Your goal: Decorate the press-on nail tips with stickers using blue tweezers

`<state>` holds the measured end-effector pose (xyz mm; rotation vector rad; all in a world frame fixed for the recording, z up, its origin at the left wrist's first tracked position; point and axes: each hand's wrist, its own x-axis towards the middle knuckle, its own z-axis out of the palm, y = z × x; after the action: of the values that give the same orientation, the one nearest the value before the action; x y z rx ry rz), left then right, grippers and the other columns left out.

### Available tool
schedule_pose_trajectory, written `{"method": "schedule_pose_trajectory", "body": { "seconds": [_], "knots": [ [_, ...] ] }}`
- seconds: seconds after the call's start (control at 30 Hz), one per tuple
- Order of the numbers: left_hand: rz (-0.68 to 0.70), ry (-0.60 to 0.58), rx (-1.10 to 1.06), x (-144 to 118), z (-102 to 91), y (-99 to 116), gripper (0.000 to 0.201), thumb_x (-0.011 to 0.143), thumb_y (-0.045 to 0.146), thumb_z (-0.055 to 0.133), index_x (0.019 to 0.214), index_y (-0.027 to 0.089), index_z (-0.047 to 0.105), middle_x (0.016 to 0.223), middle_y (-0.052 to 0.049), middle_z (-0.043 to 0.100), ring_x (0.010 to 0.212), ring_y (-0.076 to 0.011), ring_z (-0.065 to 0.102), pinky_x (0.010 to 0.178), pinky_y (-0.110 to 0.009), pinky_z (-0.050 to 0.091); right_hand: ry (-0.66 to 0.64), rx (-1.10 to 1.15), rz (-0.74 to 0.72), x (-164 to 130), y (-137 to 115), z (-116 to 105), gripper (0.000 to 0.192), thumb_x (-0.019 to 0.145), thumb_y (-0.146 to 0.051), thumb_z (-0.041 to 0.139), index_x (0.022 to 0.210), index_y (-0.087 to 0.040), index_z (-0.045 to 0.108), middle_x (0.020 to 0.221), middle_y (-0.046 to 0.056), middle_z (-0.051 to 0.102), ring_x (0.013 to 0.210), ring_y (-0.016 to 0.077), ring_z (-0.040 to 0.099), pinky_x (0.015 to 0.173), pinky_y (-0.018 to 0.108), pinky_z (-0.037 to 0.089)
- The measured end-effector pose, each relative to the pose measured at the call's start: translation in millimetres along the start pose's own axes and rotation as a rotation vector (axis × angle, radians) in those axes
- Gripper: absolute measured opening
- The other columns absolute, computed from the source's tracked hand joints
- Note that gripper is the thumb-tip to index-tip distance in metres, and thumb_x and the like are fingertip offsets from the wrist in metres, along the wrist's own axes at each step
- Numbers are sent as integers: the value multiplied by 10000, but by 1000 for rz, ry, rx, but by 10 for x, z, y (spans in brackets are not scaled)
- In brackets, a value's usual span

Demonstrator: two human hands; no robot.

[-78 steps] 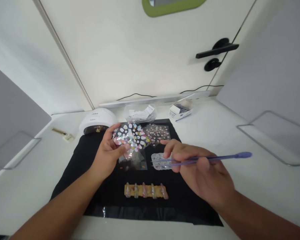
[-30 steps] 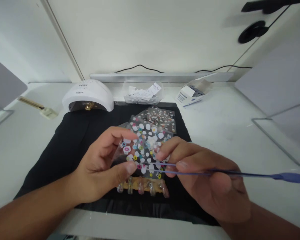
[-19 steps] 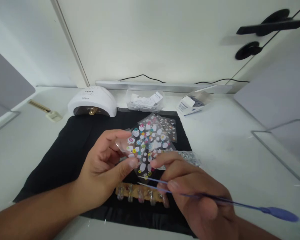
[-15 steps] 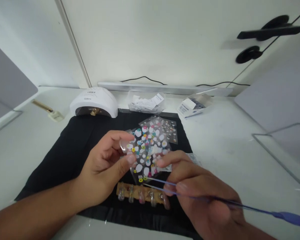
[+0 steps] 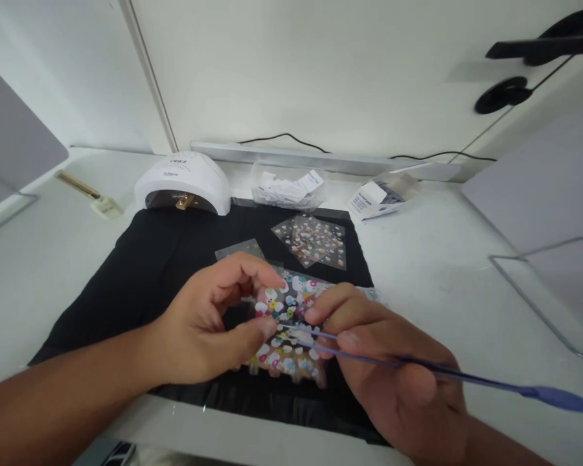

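Observation:
My left hand [image 5: 208,323] pinches the left edge of a clear nail sticker sheet [image 5: 296,301] printed with white and bright-coloured figures. In my right hand [image 5: 393,362] lie blue tweezers [image 5: 471,380], their thin tips apart over the sheet. The right fingertips also meet the sheet's right side. Below and partly behind the sheet is a row of false nail tips [image 5: 298,377] on a holder, seen through the clear plastic. Another clear sheet [image 5: 243,248] lies just beyond my left hand.
More sticker sheets [image 5: 315,239] lie overlapped on the black cloth [image 5: 140,272]. A white nail lamp [image 5: 184,178] stands back left, beside a gold-capped bottle [image 5: 104,207]. At the back are a clear tub [image 5: 289,188] of packets and an opened box [image 5: 376,197]. Metal-framed panels flank the table.
The sticker sheet has tilted and come down toward me, now overlapping the nail tips. My left hand has shifted slightly right. The tweezers stay in my right hand; the camera view has moved a little.

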<state>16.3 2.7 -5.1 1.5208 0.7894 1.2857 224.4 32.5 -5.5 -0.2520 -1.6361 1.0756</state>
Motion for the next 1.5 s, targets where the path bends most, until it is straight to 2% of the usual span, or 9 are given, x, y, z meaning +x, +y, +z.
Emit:
{"method": "schedule_pose_trajectory", "body": {
  "seconds": [0.13,0.3,0.5,0.7,0.9,1.13,1.5],
  "knots": [
    [-33,67,-6,-1,24,-39,350,871,72,667,1131,306,657,876,34,612,802,-66,595,760,-130,507,9,-30,22,-16,-37,-41,343,980,-427,511,1055,-224,777,771,64,752,796,219,666,780,408,551],
    [-87,67,-32,-16,17,-41,369,847,76,699,1114,332,712,872,23,654,799,-82,623,769,-159,527,86,0,-9,13,-48,-50,327,977,-399,525,1048,-208,781,766,66,743,825,222,660,838,418,547],
    [-81,38,7,8,4,-7,362,814,62,723,1087,298,757,870,-1,683,805,-105,643,740,-174,536,54,-19,-10,29,-56,-62,312,980,-375,528,1058,-205,778,766,66,736,767,207,666,744,384,537],
    [-42,56,43,39,13,26,345,798,48,738,1059,269,782,839,-12,704,771,-105,653,705,-163,549,24,-33,-15,36,-74,-105,320,975,-368,520,1083,-206,774,775,79,725,767,220,670,740,407,541],
    [-47,22,72,86,-16,35,282,807,57,736,1007,245,798,833,-23,719,765,-110,660,692,-163,545,-30,-31,23,38,-61,-146,330,979,-383,507,1097,-226,772,757,88,726,751,233,659,705,422,541],
    [-27,-29,80,99,-26,51,238,823,59,734,985,224,790,880,-33,738,786,-126,678,714,-198,546,-61,18,113,-5,-64,-155,325,977,-403,508,1143,-264,749,842,89,693,759,231,655,683,427,560],
    [43,-107,129,76,-66,68,209,847,71,718,989,218,765,876,-49,714,797,-151,671,723,-245,559,-84,42,174,-21,-80,-157,333,980,-426,491,1135,-287,750,831,94,690,714,222,644,590,378,539]
  ]
}}
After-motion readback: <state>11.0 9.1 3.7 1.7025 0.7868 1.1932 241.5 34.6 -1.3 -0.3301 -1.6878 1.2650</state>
